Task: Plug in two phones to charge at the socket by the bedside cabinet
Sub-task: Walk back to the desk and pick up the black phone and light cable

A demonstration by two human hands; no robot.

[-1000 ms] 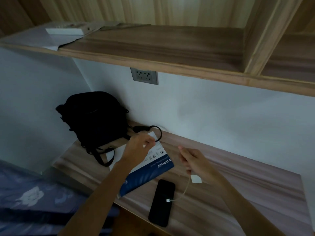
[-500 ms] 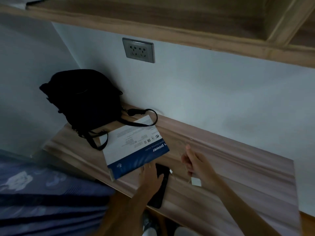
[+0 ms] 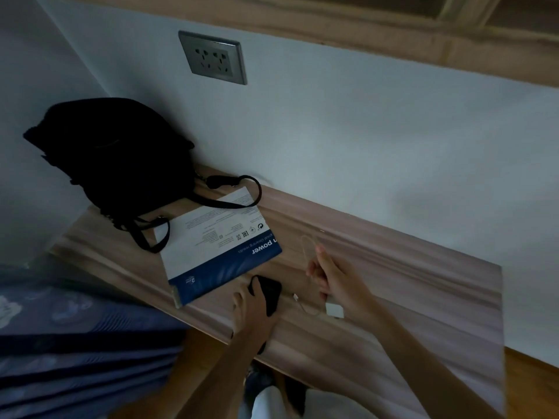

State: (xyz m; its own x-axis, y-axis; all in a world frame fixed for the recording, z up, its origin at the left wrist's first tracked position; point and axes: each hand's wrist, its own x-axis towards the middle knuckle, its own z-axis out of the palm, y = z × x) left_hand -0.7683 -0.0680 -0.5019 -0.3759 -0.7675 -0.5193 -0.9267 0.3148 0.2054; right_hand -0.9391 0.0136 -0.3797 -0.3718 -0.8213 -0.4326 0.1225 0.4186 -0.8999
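A black phone [image 3: 270, 294] lies on the wooden cabinet top [image 3: 408, 285], just below a blue and white box. My left hand [image 3: 252, 306] grips the phone's near and left side, fingers curled over it. My right hand [image 3: 335, 281] pinches a thin white cable [image 3: 308, 249] that loops up past my fingers. The cable's plug end [image 3: 295, 296] lies just right of the phone; I cannot tell if it is plugged in. A white charger block [image 3: 334, 310] sits under my right wrist. The grey wall socket [image 3: 213, 57] has nothing plugged in. No second phone is in view.
A black bag [image 3: 115, 158] stands in the left corner, its straps trailing over the blue and white box [image 3: 220, 246]. A bed with blue bedding [image 3: 75, 343] adjoins the cabinet on the left. A wooden shelf [image 3: 393, 28] overhangs the socket.
My left hand has left the box and come down onto the phone. The box now lies flat. The view has tilted down and moved closer to the socket.
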